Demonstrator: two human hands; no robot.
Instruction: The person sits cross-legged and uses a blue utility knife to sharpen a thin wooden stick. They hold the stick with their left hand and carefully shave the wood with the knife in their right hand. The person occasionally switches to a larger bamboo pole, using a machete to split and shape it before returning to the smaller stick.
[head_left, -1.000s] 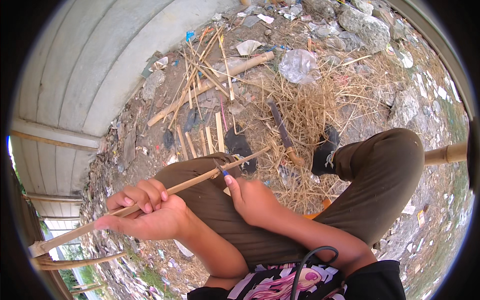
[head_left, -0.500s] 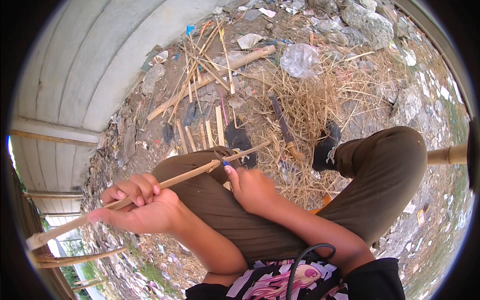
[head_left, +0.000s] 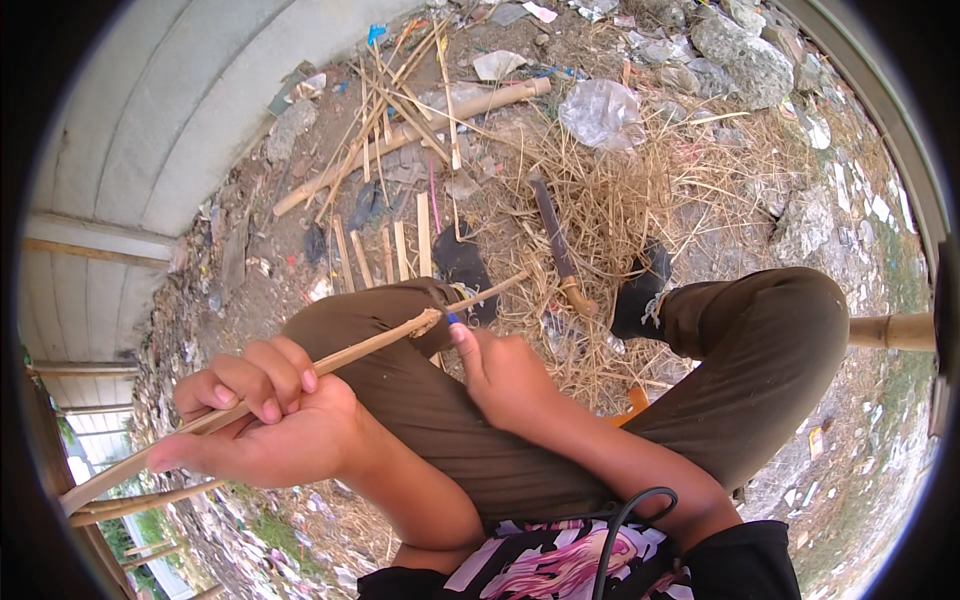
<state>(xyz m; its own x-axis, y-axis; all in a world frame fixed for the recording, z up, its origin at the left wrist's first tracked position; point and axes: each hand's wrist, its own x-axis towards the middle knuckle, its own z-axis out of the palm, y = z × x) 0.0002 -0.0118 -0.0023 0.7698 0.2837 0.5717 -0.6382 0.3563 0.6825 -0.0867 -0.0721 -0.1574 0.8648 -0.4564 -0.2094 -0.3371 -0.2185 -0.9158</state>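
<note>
One bamboo strip (head_left: 375, 343), long axis diagonal, thin end upper right, within curled left hand (head_left: 290, 432), knife (head_left: 453, 318) within curled right hand (head_left: 510, 377).

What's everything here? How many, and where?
Long stick: one, tan, in left hand
Small tool: one, partly blue, in right hand
Long knife: one, dark, tan-handled, between shoes
Short slats: five, tan, beside left shoe
Bamboo pole: one, tan, below thin strips
Thin strips: many, tan, upper centre
Other poles: several, tan, side edges
Plastic bag: one, clear, top centre
Straw: one heap, yellowish, near right shoe
Rocks: several, grey, upper right
Litter: many, mixed, across ground
Wall: one, grey, upper left
Cable: one, black, over shirt
Shirt: one, multicoloured, bottom
Trousers: one pair, brown, centre
Shoes: two, black, beyond trousers
Hands: two, bare, left and centre
</note>
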